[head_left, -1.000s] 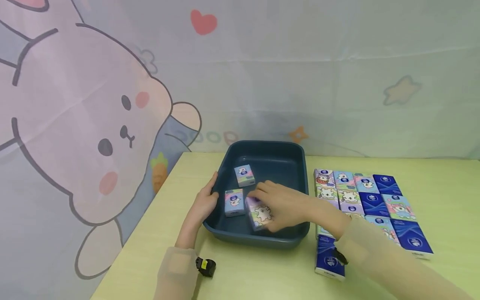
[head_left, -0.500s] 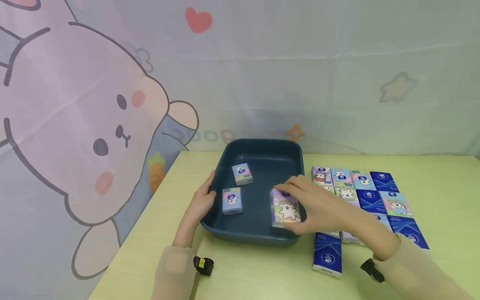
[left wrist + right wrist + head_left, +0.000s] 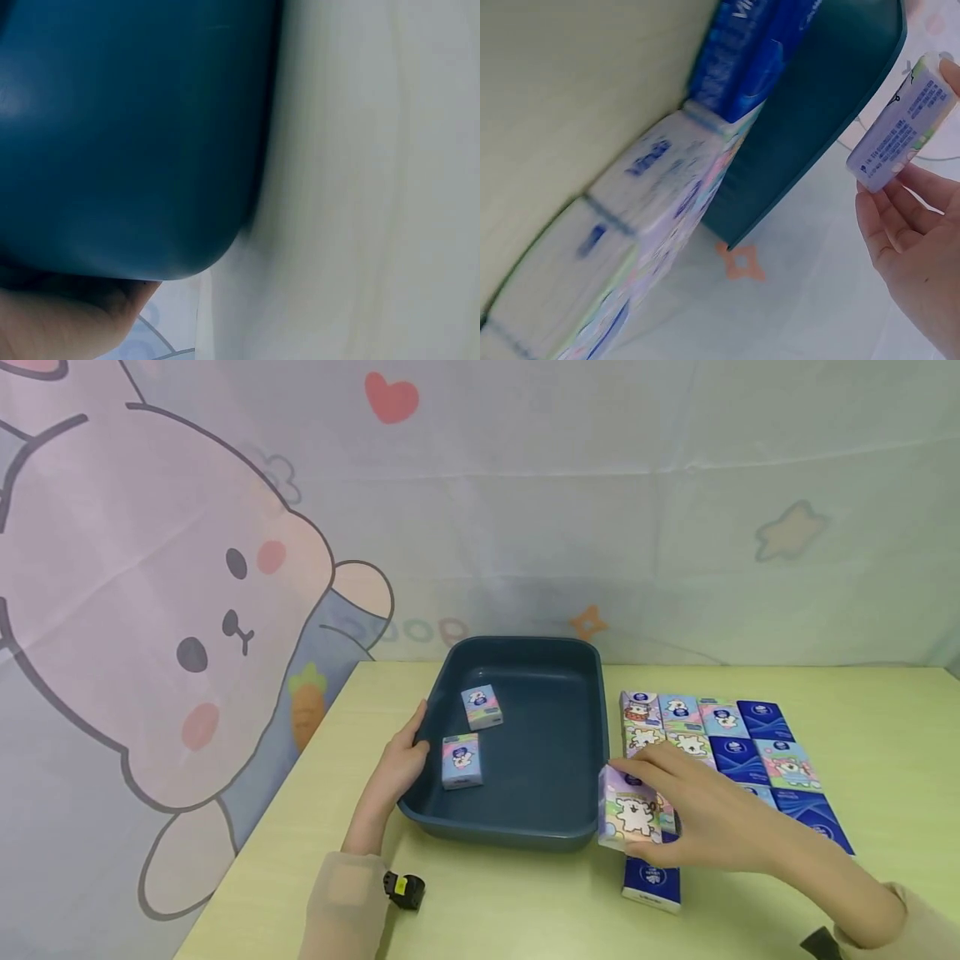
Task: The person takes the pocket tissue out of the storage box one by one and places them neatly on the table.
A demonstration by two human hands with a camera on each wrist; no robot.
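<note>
My right hand [image 3: 705, 817] pinches a lilac tissue pack [image 3: 624, 814] printed with a white cartoon dog. It is raised beside the front right corner of the dark blue basin [image 3: 543, 743], overlapping the table packs in the head view. In the right wrist view, thumb and fingers hold the pack [image 3: 901, 126] by its edges. My left hand [image 3: 397, 770] holds the basin's left side, thumb at the rim. Inside the basin, towards its left, lie two small tissue packs, one pale blue and pink [image 3: 481, 707], the other [image 3: 461, 762] nearer me.
Right of the basin, several cartoon and dark blue tissue packs [image 3: 738, 760] lie in close rows on the pale yellow table [image 3: 885, 760]. One dark blue pack [image 3: 651, 885] juts towards me. A printed cloth [image 3: 517, 527] hangs behind the table.
My right hand has lifted the lilac tissue pack out of the basin and carried it right, past the basin's edge. The left hand has kept its hold on the basin.
</note>
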